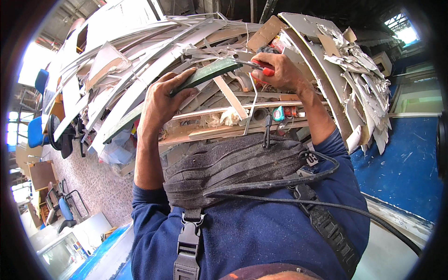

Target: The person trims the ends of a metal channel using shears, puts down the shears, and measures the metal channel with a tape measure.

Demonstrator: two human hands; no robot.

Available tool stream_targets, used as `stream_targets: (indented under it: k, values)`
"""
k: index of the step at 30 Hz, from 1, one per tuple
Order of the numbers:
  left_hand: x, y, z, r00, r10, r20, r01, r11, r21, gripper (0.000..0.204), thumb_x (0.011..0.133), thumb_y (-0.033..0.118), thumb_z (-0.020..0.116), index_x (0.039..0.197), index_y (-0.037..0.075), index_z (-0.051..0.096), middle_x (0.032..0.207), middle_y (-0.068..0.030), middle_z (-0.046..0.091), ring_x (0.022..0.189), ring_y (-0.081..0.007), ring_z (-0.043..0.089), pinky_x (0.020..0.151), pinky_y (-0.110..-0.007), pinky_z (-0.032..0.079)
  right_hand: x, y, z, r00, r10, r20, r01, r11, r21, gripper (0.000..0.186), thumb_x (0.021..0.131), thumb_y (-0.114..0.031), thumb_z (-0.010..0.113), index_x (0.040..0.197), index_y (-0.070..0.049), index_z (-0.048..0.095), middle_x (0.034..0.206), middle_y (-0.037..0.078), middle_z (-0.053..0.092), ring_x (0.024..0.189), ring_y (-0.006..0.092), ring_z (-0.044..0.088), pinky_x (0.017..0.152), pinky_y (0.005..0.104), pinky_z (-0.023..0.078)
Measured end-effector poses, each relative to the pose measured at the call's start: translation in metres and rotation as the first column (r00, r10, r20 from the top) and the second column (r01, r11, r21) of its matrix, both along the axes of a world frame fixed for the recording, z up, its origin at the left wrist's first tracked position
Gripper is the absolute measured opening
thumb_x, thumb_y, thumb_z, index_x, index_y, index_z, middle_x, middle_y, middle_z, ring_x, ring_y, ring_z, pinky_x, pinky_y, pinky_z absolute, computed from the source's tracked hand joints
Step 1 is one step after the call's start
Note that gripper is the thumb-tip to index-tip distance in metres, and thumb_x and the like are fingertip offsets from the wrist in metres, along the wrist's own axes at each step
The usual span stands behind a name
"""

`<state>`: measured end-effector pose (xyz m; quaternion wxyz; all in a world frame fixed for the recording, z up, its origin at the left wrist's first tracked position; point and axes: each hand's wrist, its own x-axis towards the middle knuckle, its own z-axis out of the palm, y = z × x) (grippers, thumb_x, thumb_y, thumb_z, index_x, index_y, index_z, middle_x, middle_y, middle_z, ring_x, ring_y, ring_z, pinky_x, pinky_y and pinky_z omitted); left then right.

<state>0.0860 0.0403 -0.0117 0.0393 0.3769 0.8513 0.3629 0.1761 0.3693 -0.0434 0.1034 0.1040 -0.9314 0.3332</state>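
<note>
My left hand (164, 95) is closed around a long dark green strip (210, 73), thumb below and fingers over the top. Past the hand, the strip slants down to the lower left. Its upper right end meets the jaws of red-handled snips (266, 70), which my right hand (283, 71) grips. The jaws are at the strip's end, though how far they are closed is too small to tell. Both hands are above a heap of long white and grey strips (186, 42).
Broken white boards (357, 84) with ragged edges stack up at the right, beside a blue panel (396, 163). A teal round thing (278, 113) lies below my right hand. Blue chairs (36, 130) stand at the left. A black cable (364, 212) crosses my chest.
</note>
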Motion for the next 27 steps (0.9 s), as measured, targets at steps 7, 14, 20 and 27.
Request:
stream_targets:
  k: [7,14,20,27]
  values:
    - [0.0,0.004,-0.003,1.0,0.002,0.03,-0.003,1.0,0.017,0.048,0.084,0.017,0.077,0.131,0.013,0.067,0.107,-0.0141,0.072,0.093,-0.0195,0.069,0.084,-0.035,0.053,0.005,-0.011,-0.001,0.982,-0.15,0.115,0.159,0.985,-0.071,0.032,0.089,-0.03,0.07,0.099,0.0,0.062,0.083,0.009,0.063,0.074,0.0162,0.054,0.069,0.0329,0.049]
    - [0.004,0.009,-0.001,0.995,0.013,0.099,-0.02,0.998,0.062,0.048,0.083,0.016,0.078,0.131,0.013,0.068,0.106,-0.0116,0.071,0.092,-0.0178,0.067,0.084,-0.032,0.052,0.008,-0.027,-0.007,0.997,-0.077,-0.022,0.072,0.983,-0.169,0.03,0.089,-0.029,0.069,0.101,-0.002,0.062,0.084,0.016,0.066,0.077,0.0279,0.066,0.072,0.0383,0.052]
    - [-0.001,0.0,-0.001,0.999,-0.021,0.039,0.02,0.999,0.039,0.052,0.079,0.011,0.079,0.13,0.012,0.068,0.106,-0.0114,0.071,0.091,-0.0179,0.068,0.083,-0.033,0.053,0.012,-0.018,0.003,0.994,-0.072,-0.086,0.075,0.997,0.027,0.034,0.084,-0.027,0.073,0.106,-0.004,0.062,0.091,0.016,0.068,0.085,0.0358,0.068,0.077,0.0417,0.054]
    - [-0.002,-0.003,0.0,0.999,-0.03,0.023,0.029,0.999,0.017,0.055,0.076,0.009,0.08,0.13,0.012,0.069,0.106,-0.0115,0.071,0.091,-0.0187,0.068,0.084,-0.033,0.053,0.006,-0.012,-0.003,0.984,0.01,-0.176,0.005,0.997,0.081,0.037,0.087,-0.028,0.071,0.111,-0.002,0.06,0.102,0.018,0.066,0.091,0.0344,0.067,0.081,0.041,0.054]
